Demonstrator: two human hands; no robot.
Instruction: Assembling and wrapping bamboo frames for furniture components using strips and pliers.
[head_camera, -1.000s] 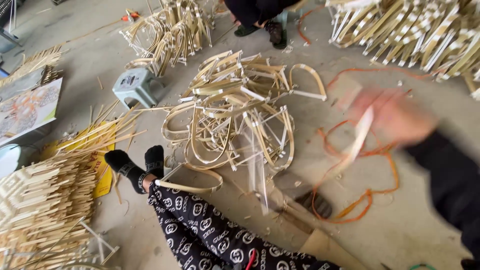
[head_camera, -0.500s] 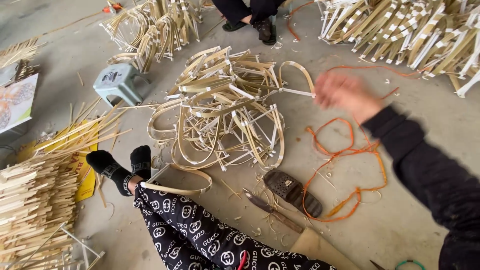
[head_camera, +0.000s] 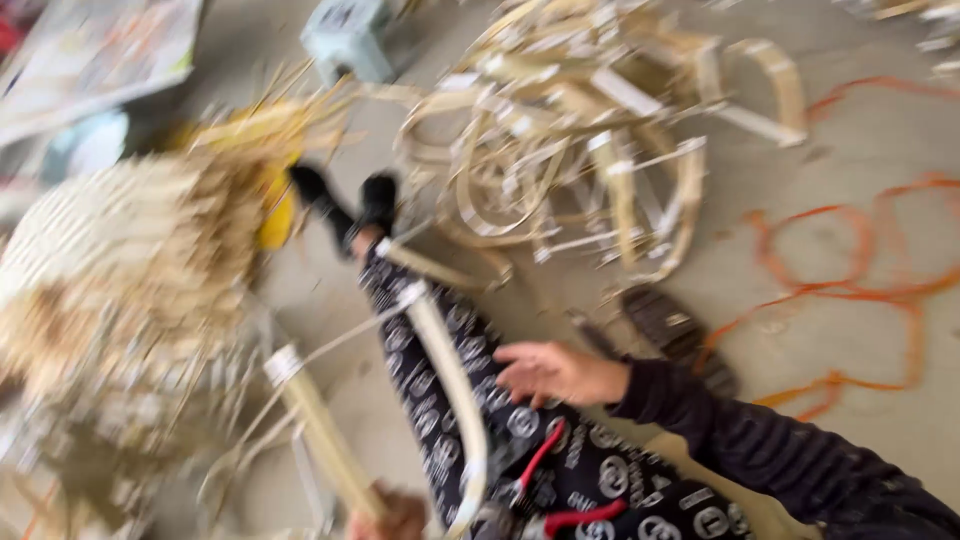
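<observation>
The picture is blurred by motion. My left hand (head_camera: 392, 514) shows at the bottom edge, closed round a pale cane frame (head_camera: 320, 430) with a taped joint and a curved strip that arcs over my lap. My right hand (head_camera: 553, 372), in a dark sleeve, rests with fingers spread on my patterned black-and-white trouser leg (head_camera: 440, 340), just right of the curved strip, holding nothing. Red-handled pliers (head_camera: 545, 490) lie on my lap below that hand.
A heap of curved cane frames (head_camera: 570, 150) lies on the concrete floor ahead. An orange cord (head_camera: 850, 290) loops at the right, beside a dark tool (head_camera: 672, 328). A stack of cane pieces (head_camera: 120, 290) fills the left, and a small grey stool (head_camera: 345, 35) stands behind.
The view swung down and left. My right hand drew back from the heap of frames to my lap. My left hand came into view holding a cane frame.
</observation>
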